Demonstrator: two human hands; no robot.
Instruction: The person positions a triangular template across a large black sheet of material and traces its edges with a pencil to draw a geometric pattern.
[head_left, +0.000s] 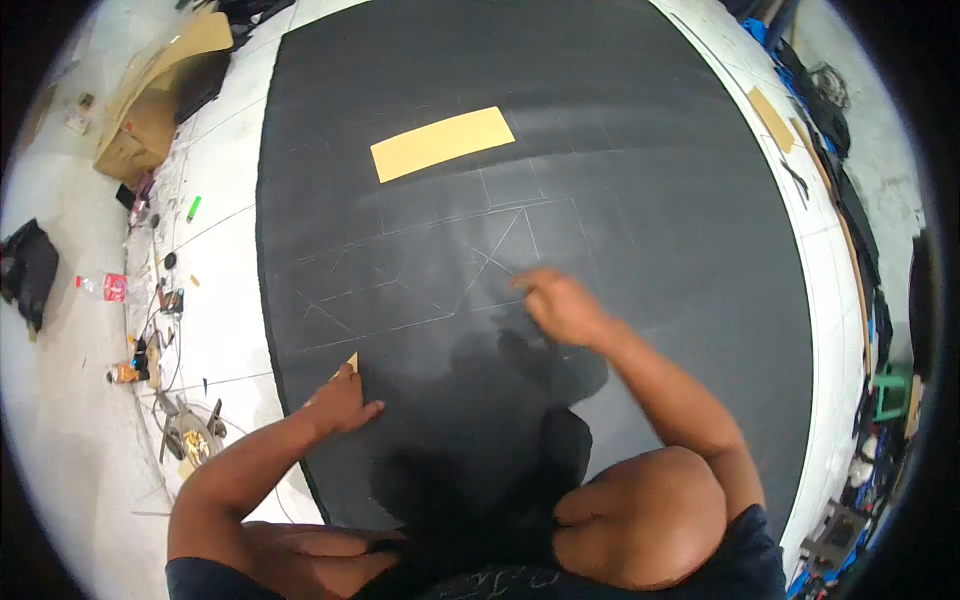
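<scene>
A large sheet of black material [680, 250] lies on the floor, marked with thin pale lines forming rectangles and crossing diagonals. Near its left edge, my left hand [340, 402] holds a narrow tan piece, perhaps cardboard [353, 362], against the sheet; most of that piece is covered by my fingers, and my thumb sticks out to the right. Over the right part of the drawn lines is my right hand [563, 308], its fingers pinched around something small that I cannot make out. A tan cardboard rectangle [442, 145] rests flat farther up the sheet.
White floor tiles [225, 260] border the sheet. Along the left are a green lighter [194, 208], a plastic bottle [103, 288], a dish of small bits [194, 444] and a cardboard box [140, 135]. A green stool [892, 392] stands at right.
</scene>
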